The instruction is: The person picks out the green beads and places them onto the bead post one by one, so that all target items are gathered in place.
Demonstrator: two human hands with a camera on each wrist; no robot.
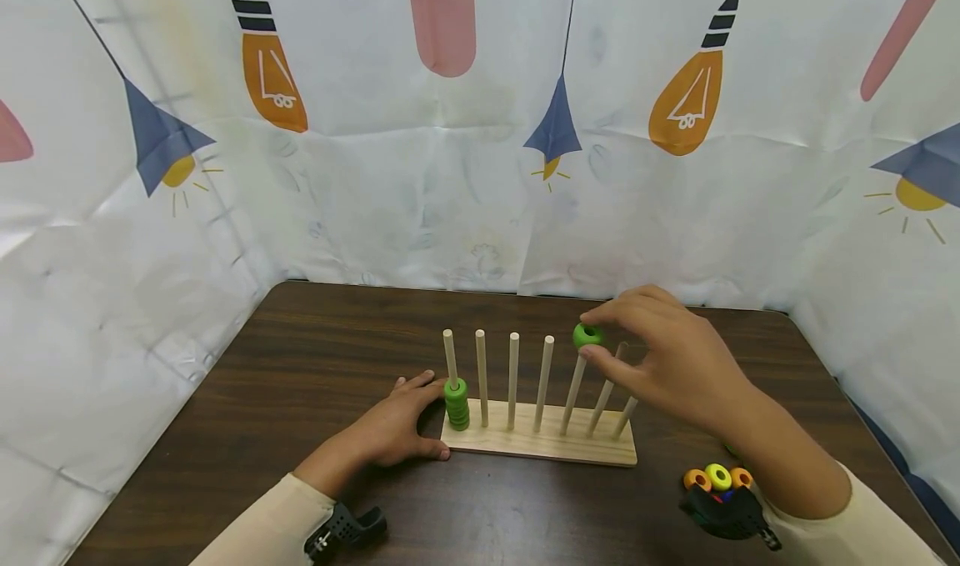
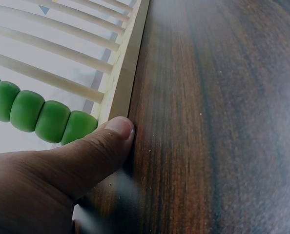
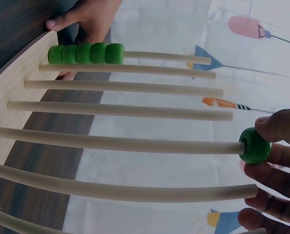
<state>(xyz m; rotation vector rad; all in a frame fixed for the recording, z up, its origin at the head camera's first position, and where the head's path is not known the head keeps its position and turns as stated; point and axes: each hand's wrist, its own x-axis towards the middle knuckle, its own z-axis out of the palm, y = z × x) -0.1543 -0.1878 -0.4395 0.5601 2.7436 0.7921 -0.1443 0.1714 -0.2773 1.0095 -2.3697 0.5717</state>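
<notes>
A wooden peg stand (image 1: 536, 443) with several upright pegs is on the table. Several green beads (image 1: 456, 405) are stacked on its leftmost peg. My left hand (image 1: 401, 424) holds the stand's left end, its thumb at the front corner and fingers toward the back; the left wrist view shows the thumb (image 2: 98, 146) against the base beside the stack. With thumb and fingers, my right hand (image 1: 667, 362) pinches another green bead (image 3: 255, 146) at the top of a peg (image 3: 135, 143) right of the middle. The peg's tip meets the bead's hole.
Loose beads in orange, yellow and other colours (image 1: 717, 477) lie on the dark wooden table (image 1: 360, 324) at the right, partly hidden by the right wrist's black strap (image 1: 723, 514). Behind the table hangs a white printed cloth (image 1: 360, 207). Bare pegs (image 1: 513, 383) stand between the hands.
</notes>
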